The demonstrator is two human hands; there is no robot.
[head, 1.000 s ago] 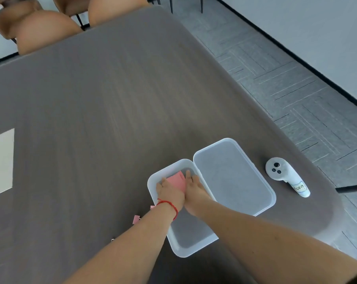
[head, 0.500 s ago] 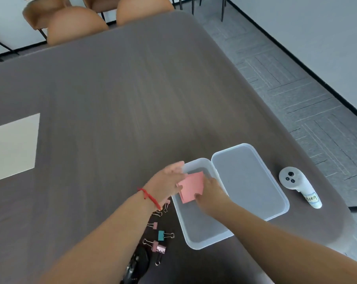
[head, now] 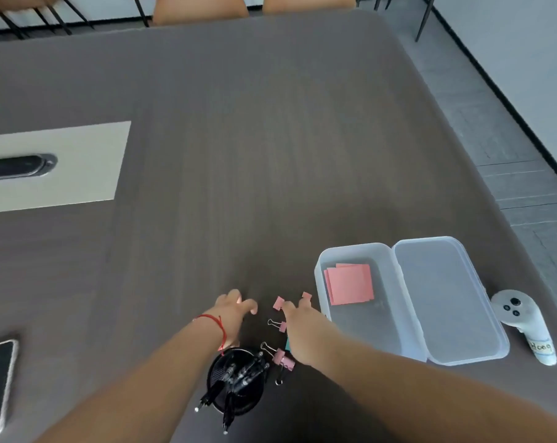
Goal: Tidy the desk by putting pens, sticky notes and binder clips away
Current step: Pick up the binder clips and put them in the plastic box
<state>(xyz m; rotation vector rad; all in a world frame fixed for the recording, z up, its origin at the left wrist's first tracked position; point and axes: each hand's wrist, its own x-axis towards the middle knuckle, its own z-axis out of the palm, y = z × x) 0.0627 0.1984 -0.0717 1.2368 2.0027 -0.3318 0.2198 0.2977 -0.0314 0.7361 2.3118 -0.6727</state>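
The right hand is nearer the binder clips, its fingers spread loosely over the scatter and touching the far pink one; whether they pinch it cannot be told. The left hand rests curled and empty just left. The open box, already holding sticky notes, lies close right across clear desk. Pens stand in the cup, nearer.

An office meeting room, by the look of it. A long dark wood-grain surface carries a pale inset panel with a cable slot on the left. Tan chairs line the far edge. Grey carpet tiles run to a plain wall with black skirting on the right.
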